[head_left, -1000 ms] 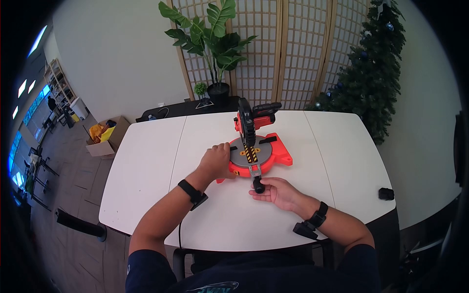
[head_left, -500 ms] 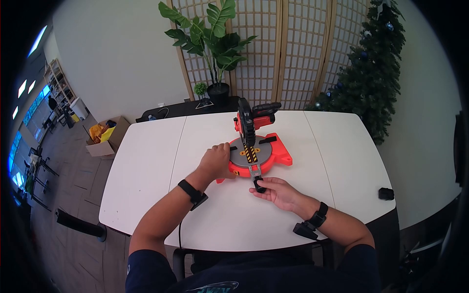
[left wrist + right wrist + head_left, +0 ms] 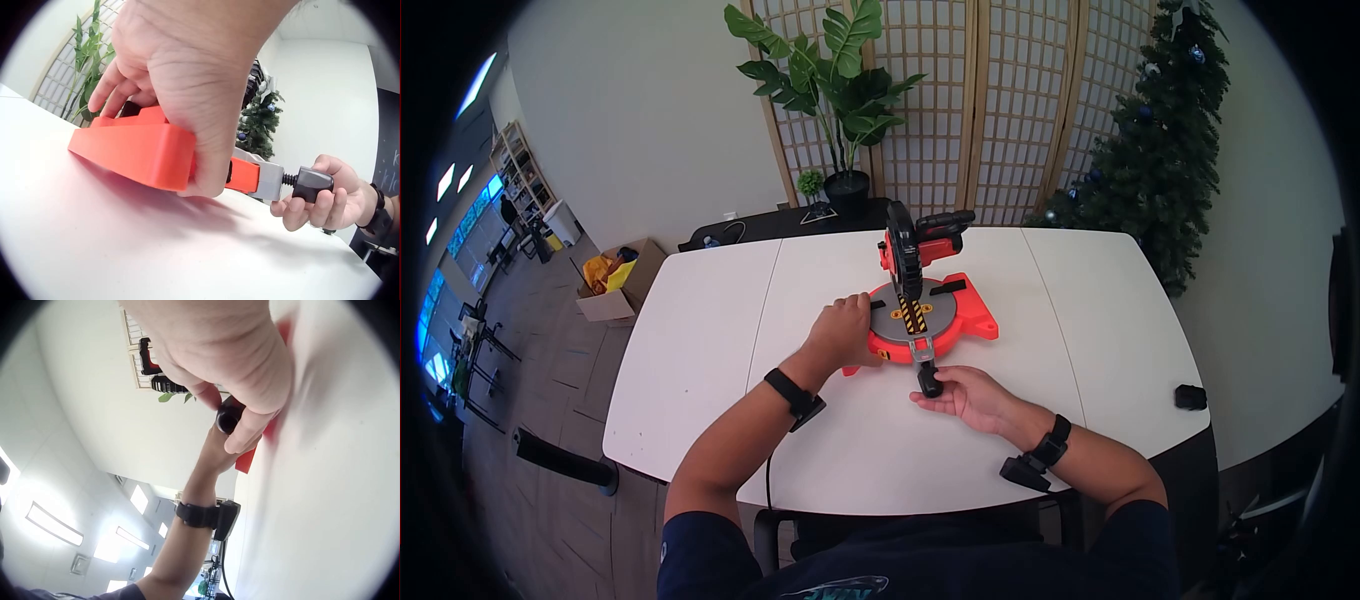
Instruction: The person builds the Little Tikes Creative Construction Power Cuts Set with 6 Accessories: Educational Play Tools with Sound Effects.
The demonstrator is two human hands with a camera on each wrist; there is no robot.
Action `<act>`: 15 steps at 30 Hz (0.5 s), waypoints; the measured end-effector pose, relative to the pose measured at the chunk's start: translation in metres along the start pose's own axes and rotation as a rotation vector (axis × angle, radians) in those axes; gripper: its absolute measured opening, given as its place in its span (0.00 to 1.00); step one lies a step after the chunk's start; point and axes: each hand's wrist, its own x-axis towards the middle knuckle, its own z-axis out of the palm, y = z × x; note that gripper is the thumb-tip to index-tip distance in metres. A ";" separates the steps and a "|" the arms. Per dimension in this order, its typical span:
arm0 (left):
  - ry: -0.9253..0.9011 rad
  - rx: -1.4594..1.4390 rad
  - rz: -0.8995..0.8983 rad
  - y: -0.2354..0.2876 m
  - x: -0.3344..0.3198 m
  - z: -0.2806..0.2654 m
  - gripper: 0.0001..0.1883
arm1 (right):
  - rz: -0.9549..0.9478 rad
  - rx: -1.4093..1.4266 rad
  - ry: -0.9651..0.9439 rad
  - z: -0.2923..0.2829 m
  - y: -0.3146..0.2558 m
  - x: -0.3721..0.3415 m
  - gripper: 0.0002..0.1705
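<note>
A red miter saw (image 3: 987, 310) with a grey round table (image 3: 945, 318) and a black blade guard (image 3: 903, 250) stands on the white table. My left hand (image 3: 840, 330) grips the left end of its red base (image 3: 134, 153), with the thumb low at the front and the fingers over the top. At the front of the saw, my right hand (image 3: 973, 397) holds a black knob (image 3: 312, 184) between thumb and fingers. A stretch of threaded bolt (image 3: 289, 179) shows between the knob and the grey bracket (image 3: 267, 180). In the right wrist view, the knob's round end faces the camera.
The white table (image 3: 700, 400) has a small black object (image 3: 1190, 397) near its right edge. Behind stand a potted plant (image 3: 847, 185), a lattice screen (image 3: 925, 130) and a decorated tree (image 3: 1150, 170). An open cardboard box (image 3: 622, 285) stands beyond the left side.
The right thumb and fingers have shifted round the knob, and the knob has turned a little. The left hand and the saw's body stay in place.
</note>
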 end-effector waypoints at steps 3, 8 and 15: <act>0.001 -0.002 -0.007 0.000 0.000 0.000 0.50 | 0.007 0.022 -0.028 0.000 -0.001 0.001 0.12; -0.006 -0.005 0.002 -0.001 0.000 0.000 0.48 | -0.084 -0.148 0.078 0.019 0.002 -0.008 0.11; 0.014 -0.001 0.009 0.000 -0.001 0.001 0.47 | -0.009 0.046 -0.007 0.003 -0.001 0.000 0.11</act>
